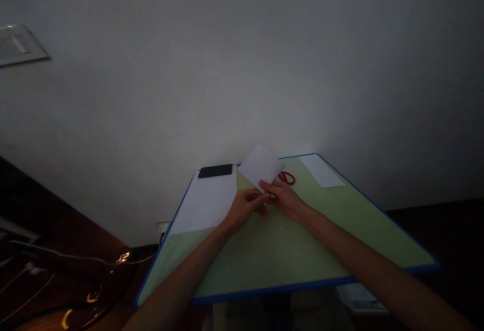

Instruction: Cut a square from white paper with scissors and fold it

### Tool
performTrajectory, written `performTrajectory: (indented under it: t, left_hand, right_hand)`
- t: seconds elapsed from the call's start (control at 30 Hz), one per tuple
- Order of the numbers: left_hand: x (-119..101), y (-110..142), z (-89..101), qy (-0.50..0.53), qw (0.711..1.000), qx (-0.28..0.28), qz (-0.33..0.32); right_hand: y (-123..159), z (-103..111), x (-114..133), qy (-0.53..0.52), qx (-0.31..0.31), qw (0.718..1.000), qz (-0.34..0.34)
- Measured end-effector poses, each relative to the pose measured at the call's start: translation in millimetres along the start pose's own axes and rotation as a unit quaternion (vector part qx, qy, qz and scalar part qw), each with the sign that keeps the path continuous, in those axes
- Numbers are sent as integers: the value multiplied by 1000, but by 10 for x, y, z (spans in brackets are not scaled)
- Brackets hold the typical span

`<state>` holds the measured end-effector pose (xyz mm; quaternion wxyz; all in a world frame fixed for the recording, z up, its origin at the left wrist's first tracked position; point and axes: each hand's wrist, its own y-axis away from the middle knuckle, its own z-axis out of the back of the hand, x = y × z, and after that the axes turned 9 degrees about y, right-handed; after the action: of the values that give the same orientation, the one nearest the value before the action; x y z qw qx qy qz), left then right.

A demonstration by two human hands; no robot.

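A white piece of paper [260,165], roughly square and turned corner-up, is held above the far part of the green table [295,250]. My right hand [285,197] pinches its lower right edge, thumb on top. At the paper's bottom corner, the thumb and fingers of my left hand [247,207] close together, touching or nearly touching the right fingers. Just behind the paper, to the right, the red handles of a pair of scissors [288,177] show; their blades are hidden.
A white sheet [207,200] lies at the table's left, with a black flat device [215,171] at its far end. Toward the far right is a white paper strip [322,170]. The wall stands behind the table's far edge. Cables [83,256] run on the left.
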<state>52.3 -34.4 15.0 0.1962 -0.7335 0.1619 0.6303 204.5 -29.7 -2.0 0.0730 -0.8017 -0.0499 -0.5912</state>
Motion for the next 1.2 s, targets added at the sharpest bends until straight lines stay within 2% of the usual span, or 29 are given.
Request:
performTrajectory:
  t: [0.2,0.37,0.63,0.7,0.83,0.93,1.07,1.2]
  left_hand:
    - [61,-2,-21,30,999,-6,-22]
    - [83,-10,-24,84,996,1,-22]
    - [65,-9,-42,144,989,8,-23]
    - [53,1,-50,136,990,8,-20]
    - [28,20,-73,124,992,10,-9]
    - [22,29,-83,118,993,12,-4]
    - [34,33,-70,107,994,24,-7]
    - [49,23,-28,92,995,23,-11]
  right_hand:
    - [1,-49,-49,-21,8,1000,2]
    - [0,-81,-71,-10,55,998,-1]
    - [38,-106,12,-5,95,995,2]
    - [21,-61,53,-7,81,997,1]
    - [-42,68,137,-26,-6,999,25]
    - [-91,170,184,-62,-44,997,13]
    - [-126,254,207,-71,-59,996,13]
    - [-118,247,204,-39,-65,997,35]
